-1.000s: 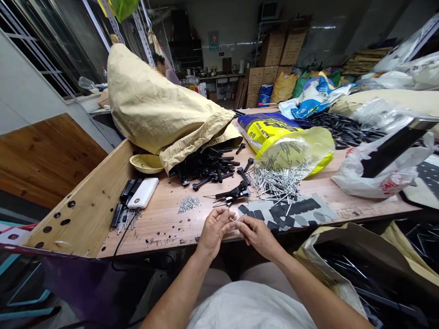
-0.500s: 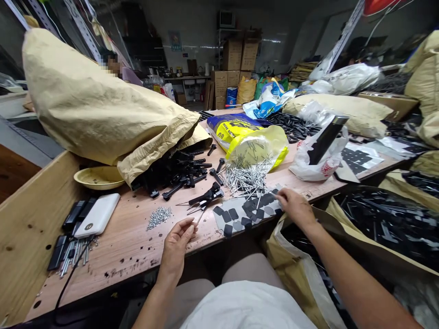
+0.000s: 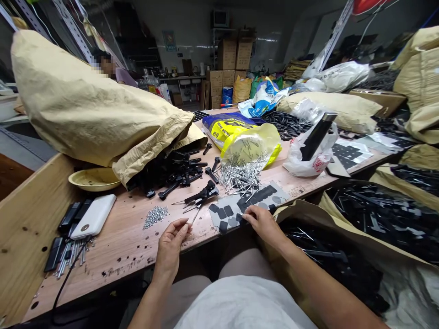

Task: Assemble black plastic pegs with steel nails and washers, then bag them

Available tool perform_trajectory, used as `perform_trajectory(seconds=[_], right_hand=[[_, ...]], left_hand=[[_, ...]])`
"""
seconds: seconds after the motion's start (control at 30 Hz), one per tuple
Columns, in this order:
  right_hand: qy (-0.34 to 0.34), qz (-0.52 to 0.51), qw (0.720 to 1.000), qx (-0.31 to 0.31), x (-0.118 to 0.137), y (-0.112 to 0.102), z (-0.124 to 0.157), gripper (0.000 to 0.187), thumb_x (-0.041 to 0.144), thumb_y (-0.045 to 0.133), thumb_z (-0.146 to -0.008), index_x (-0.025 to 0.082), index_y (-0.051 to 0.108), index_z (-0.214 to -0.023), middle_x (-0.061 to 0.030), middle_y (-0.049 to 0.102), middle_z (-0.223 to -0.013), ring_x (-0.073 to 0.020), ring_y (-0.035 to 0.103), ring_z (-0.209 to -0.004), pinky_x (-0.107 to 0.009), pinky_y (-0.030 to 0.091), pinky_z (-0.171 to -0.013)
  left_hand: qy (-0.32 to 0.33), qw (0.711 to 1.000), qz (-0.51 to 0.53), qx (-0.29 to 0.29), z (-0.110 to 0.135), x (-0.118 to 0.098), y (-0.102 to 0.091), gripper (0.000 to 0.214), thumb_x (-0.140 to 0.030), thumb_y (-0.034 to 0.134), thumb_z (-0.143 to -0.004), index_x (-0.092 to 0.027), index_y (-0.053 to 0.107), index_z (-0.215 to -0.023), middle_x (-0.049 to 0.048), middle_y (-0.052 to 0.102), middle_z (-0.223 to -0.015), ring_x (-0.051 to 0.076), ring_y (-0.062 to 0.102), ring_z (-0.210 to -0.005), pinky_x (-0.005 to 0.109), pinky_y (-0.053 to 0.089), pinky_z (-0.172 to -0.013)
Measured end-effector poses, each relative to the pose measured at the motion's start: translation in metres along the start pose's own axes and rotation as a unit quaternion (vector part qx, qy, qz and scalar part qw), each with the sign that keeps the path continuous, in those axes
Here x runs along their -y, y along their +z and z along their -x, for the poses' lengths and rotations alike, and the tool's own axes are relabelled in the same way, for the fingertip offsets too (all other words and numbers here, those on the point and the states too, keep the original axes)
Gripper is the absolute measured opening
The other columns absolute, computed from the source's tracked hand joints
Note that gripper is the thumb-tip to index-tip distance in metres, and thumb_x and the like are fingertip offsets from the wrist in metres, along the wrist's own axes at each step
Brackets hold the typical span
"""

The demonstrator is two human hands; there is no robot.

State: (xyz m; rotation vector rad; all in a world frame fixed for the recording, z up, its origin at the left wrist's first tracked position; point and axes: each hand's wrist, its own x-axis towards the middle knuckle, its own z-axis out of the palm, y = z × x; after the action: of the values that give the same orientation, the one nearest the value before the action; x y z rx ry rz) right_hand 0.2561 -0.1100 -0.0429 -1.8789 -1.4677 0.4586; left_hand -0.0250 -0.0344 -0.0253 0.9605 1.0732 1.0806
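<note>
My left hand (image 3: pixel 173 237) is closed in a pinch on a thin metal rod (image 3: pixel 195 214) that points up toward several black plastic handle-like parts (image 3: pixel 204 194). Beside it lies a small heap of silver nuts (image 3: pixel 155 216). My right hand (image 3: pixel 262 224) is closed, thumb and finger together, at the front edge of a grey backing sheet (image 3: pixel 214 218) with black rounded pads (image 3: pixel 222 227) on it. The fingertips are over one dark pad; whether they grip it I cannot tell. Loose silver screws (image 3: pixel 240 176) are heaped behind the sheet, spilling from a yellow and blue bag (image 3: pixel 231 128).
A large paper sack (image 3: pixel 92 105) spills black plastic parts (image 3: pixel 181 169) at left. A white power bank (image 3: pixel 94 216) and cable lie near the wooden side board (image 3: pixel 30 228). A black bottle (image 3: pixel 317 137) leans in a plastic bag. Open sacks (image 3: pixel 373 219) of black parts stand at right.
My right hand has moved left and toward me along the backing sheet, from its right end to its front edge. My left hand keeps its pinch. The view has shifted slightly.
</note>
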Motion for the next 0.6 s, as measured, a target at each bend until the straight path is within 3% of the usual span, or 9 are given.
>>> perform_trajectory(seconds=[0.17, 0.4, 0.5, 0.6], right_hand=[[0.028, -0.067, 0.997, 0.003, -0.005, -0.012, -0.001, 0.023, 0.041, 0.054, -0.086, 0.02, 0.061, -0.077, 0.0008, 0.062, -0.071, -0.0163, 0.056, -0.068, -0.026, 0.041, -0.066], [0.033, -0.041, 0.999, 0.011, -0.016, -0.029, 0.011, 0.028, 0.044, 0.05, -0.087, 0.021, 0.061, -0.076, 0.0014, 0.062, -0.07, -0.0161, 0.056, -0.067, -0.025, 0.04, -0.063], [0.06, 0.011, 0.998, 0.03, -0.047, -0.056, 0.025, 0.031, 0.048, 0.049, -0.085, 0.022, 0.064, -0.077, 0.0002, 0.067, -0.073, -0.018, 0.06, -0.071, -0.026, 0.042, -0.065], [0.106, 0.108, 0.987, 0.06, -0.094, -0.093, 0.042, 0.029, 0.049, 0.052, -0.082, 0.025, 0.067, -0.076, -0.0007, 0.07, -0.073, -0.0204, 0.063, -0.069, -0.028, 0.044, -0.064]], left_hand=[[0.01, 1.0, 0.009, -0.001, 0.0, 0.005, -0.002, 0.038, -0.034, 0.082, -0.063, -0.016, 0.069, -0.095, 0.0021, 0.072, -0.081, 0.012, 0.064, -0.075, 0.02, 0.051, -0.072], [0.008, 1.0, -0.005, 0.001, -0.003, 0.006, -0.004, 0.038, -0.035, 0.082, -0.064, -0.017, 0.07, -0.094, 0.0021, 0.072, -0.08, 0.012, 0.064, -0.072, 0.021, 0.051, -0.069], [0.008, 1.0, -0.014, -0.013, -0.006, 0.003, -0.012, 0.037, -0.037, 0.081, -0.065, -0.017, 0.07, -0.094, 0.0013, 0.071, -0.078, 0.012, 0.064, -0.072, 0.019, 0.05, -0.065], [0.024, 0.999, -0.005, -0.037, -0.011, 0.002, -0.021, 0.036, -0.035, 0.08, -0.065, -0.017, 0.069, -0.093, 0.0011, 0.07, -0.076, 0.013, 0.064, -0.074, 0.019, 0.05, -0.064]])
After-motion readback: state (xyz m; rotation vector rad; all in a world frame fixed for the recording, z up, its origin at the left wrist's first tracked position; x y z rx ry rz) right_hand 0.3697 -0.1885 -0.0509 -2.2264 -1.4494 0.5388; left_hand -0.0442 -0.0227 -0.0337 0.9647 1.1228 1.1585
